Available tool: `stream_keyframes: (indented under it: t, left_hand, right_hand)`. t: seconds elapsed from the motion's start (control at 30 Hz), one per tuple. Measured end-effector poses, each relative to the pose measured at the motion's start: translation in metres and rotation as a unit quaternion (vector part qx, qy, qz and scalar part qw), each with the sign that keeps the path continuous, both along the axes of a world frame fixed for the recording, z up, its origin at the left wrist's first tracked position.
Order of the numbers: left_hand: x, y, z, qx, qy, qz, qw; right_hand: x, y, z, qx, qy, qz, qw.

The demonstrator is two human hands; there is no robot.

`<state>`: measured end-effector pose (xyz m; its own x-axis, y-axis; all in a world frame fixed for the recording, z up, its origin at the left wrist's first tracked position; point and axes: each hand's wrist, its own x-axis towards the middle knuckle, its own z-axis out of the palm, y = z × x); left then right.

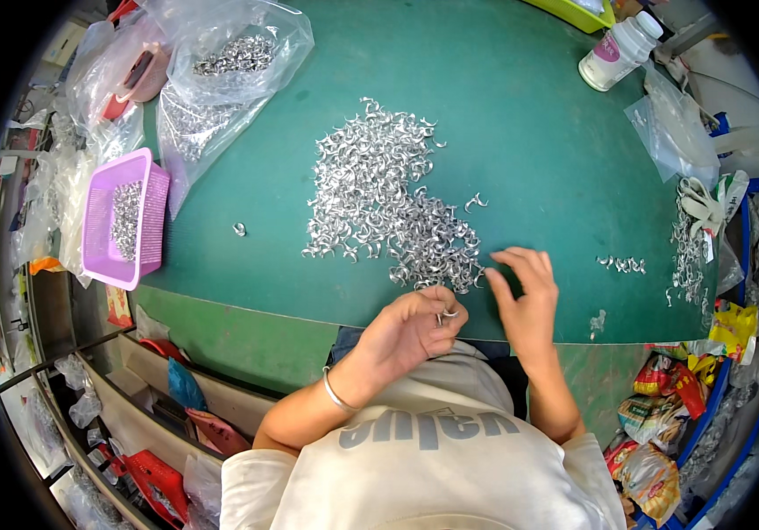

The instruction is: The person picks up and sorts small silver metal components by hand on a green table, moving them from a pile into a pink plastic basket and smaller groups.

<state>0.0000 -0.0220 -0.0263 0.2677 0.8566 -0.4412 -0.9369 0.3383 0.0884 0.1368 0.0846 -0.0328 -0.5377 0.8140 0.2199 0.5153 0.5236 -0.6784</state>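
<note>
Pinching a few small silver clips point(447, 314) between curled fingers, the left hand point(410, 329) sits at the near edge of the green mat point(521, 132), while the right hand point(525, 296), fingers spread, rests beside it at three o'clock. The big heap of clips point(379, 199) lies at twelve o'clock, touching the right fingertips; a purple basket point(123, 221) stands at nine o'clock, a white bottle point(618, 49) toward two.
</note>
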Motion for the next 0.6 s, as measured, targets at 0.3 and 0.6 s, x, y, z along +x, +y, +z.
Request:
stream_keyframes:
  t: [0.3, 0.6]
  left_hand:
    - [0.006, -0.001, -0.002, 0.005, 0.364, 0.019, 0.931]
    - [0.017, 0.004, 0.010, 0.087, 0.483, 0.078, 0.868]
  right_hand:
    - [0.011, -0.002, 0.003, -0.182, 0.105, -0.012, 0.978]
    - [0.014, -0.019, 0.025, -0.316, 0.231, 0.057, 0.919]
